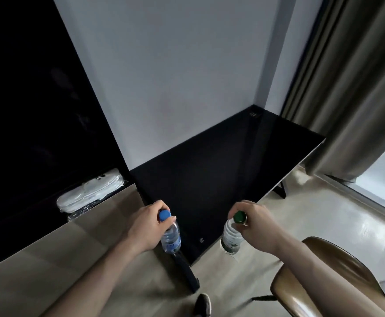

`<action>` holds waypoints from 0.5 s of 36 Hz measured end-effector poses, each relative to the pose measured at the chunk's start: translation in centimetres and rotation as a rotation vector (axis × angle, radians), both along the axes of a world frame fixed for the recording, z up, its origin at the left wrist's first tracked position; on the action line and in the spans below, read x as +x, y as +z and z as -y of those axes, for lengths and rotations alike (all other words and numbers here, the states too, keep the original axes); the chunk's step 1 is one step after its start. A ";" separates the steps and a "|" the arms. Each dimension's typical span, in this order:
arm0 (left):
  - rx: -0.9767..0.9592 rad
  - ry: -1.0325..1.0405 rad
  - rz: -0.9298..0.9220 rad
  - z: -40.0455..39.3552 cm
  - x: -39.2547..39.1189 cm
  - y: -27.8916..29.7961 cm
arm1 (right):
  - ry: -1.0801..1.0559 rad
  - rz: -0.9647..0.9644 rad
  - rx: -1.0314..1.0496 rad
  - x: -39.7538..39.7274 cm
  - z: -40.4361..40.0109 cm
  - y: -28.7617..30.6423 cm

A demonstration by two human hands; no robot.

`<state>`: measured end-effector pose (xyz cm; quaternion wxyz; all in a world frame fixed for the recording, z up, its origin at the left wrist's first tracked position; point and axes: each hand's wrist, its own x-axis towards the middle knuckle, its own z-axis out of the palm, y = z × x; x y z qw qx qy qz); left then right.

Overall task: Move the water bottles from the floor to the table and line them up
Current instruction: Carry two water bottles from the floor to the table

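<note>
1. down at the bottom edge, a dark shoe (202, 304) stands on the pale floor (72, 259), just beside the foot of the black table leg (187, 273).
2. both forearms reach forward, each hand carrying one water bottle by its top.
3. left hand (145, 227) has fingers curled round the neck of the blue-capped bottle (170, 239); this bottle hangs tilted, its base over the near left corner of the tabletop (221, 170).
4. right hand (255, 223) pinches the green-capped bottle (231, 236) at its cap and neck; that bottle hangs near the tabletop's near edge, towards the near right corner.
5. neither bottle rests on the tabletop; both hang in the air, well apart from each other.
6. tabletop is black and glossy, its far edge against the grey wall (175, 76).
7. to the right, a brown chair (324, 277) sits under the right forearm.
8. grey curtain (347, 88) hangs past the tabletop's far right corner.
9. on the left, white wrapped bundles (91, 193) lie on a low dark shelf (27, 213).
</note>
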<state>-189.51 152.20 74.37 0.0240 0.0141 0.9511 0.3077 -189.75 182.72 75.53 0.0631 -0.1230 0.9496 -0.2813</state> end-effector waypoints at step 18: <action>-0.076 0.039 0.135 -5.9 -16.2 -6.9 | -0.156 0.051 0.007 -14.4 -5.4 -4.0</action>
